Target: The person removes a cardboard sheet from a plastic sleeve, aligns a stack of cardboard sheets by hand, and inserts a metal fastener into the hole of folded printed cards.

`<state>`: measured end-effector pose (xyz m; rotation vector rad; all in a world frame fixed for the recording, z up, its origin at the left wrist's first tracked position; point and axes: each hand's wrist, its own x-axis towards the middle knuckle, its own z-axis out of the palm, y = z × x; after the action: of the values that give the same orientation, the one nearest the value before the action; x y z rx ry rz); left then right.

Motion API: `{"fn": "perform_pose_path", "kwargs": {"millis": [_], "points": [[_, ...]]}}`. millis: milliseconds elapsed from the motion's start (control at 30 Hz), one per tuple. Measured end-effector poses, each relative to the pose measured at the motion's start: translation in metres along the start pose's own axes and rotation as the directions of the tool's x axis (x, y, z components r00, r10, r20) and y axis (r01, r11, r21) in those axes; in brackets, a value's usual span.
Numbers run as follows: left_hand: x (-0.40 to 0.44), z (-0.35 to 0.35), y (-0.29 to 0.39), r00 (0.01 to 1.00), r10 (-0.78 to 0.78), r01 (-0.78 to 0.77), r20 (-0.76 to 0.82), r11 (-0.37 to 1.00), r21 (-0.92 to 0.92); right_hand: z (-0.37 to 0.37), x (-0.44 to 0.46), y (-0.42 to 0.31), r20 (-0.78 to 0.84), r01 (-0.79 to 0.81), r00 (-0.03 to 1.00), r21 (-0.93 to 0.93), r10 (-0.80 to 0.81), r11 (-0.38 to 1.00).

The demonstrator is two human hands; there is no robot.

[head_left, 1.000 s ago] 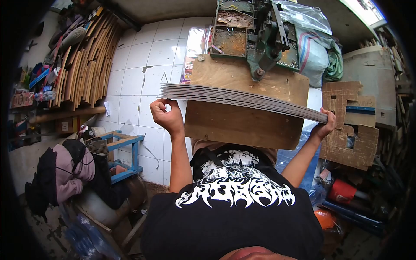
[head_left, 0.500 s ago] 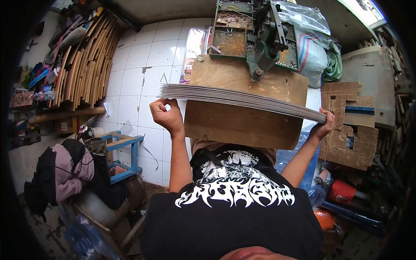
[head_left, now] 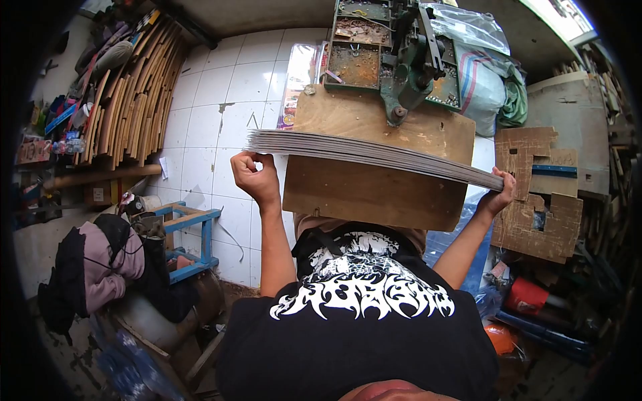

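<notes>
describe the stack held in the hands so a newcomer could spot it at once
Start at the green machine, then find the brown board in front of it. Above that board, a long, slightly bowed stack of thin sheets spans from left hand to right hand. Its grey, layered edges set it apart from the plain brown board.
</notes>
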<state>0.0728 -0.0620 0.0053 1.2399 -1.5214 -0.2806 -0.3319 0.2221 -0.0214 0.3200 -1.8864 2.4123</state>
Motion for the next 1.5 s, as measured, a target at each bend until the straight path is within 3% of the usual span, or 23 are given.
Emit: {"fn": "perform_pose_path", "kwargs": {"millis": [200, 267, 367, 500, 667, 700, 800, 933, 1133, 1267, 1333, 1500], "points": [[-0.005, -0.001, -0.011, 1.0, 0.014, -0.014, 0.023, 1.0, -0.009, -0.001, 0.0, 0.002, -0.002, -0.002, 1.0, -0.002, 0.002, 1.0], [-0.011, 0.003, -0.013, 0.976, -0.218, 0.211, 0.006, 0.936, -0.284, -0.003, 0.001, 0.003, 0.004, 0.001, 1.0, -0.005, -0.001, 1.0], [-0.017, 0.001, -0.009, 0.946, -0.322, 0.32, 0.043, 0.899, -0.3, -0.004, 0.002, 0.005, 0.009, 0.0, 1.0, 0.008, 0.0, 1.0], [-0.018, -0.001, -0.011, 0.939, -0.331, 0.343, 0.092, 0.896, -0.28, 0.0, 0.0, 0.001, -0.008, -0.005, 1.0, -0.008, 0.005, 1.0], [-0.007, 0.002, -0.021, 0.989, -0.088, 0.135, 0.12, 0.869, -0.477, 0.001, 0.0, 0.001, -0.01, 0.008, 1.0, 0.007, -0.008, 1.0], [-0.003, 0.003, -0.021, 0.984, -0.045, 0.117, 0.174, 0.896, -0.428, 0.002, 0.0, 0.0, -0.02, 0.003, 1.0, 0.007, -0.003, 1.0], [0.011, 0.008, -0.025, 0.939, -0.007, 0.191, 0.343, 0.842, -0.504, -0.002, 0.001, 0.004, -0.008, -0.015, 1.0, 0.02, 0.015, 1.0], [0.025, 0.018, -0.037, 0.903, 0.099, 0.166, 0.417, 0.815, -0.555, -0.003, 0.001, 0.004, 0.014, 0.0, 1.0, 0.006, 0.0, 1.0], [0.039, 0.027, -0.024, 0.939, 0.065, 0.174, 0.338, 0.757, -0.63, 0.0, 0.002, 0.002, -0.003, -0.016, 1.0, 0.026, 0.016, 1.0], [0.043, 0.027, -0.029, 0.903, 0.107, 0.208, 0.416, 0.738, -0.642, 0.001, 0.0, 0.002, 0.004, -0.006, 1.0, 0.014, 0.006, 1.0], [0.045, 0.025, -0.037, 0.835, 0.085, 0.321, 0.544, 0.728, -0.606, 0.001, 0.003, 0.004, -0.002, 0.01, 1.0, 0.008, -0.01, 1.0], [0.042, 0.039, -0.044, 0.895, 0.015, 0.312, 0.446, 0.693, -0.65, 0.003, 0.003, 0.001, -0.029, 0.038, 0.999, -0.035, -0.039, 0.999]]}}
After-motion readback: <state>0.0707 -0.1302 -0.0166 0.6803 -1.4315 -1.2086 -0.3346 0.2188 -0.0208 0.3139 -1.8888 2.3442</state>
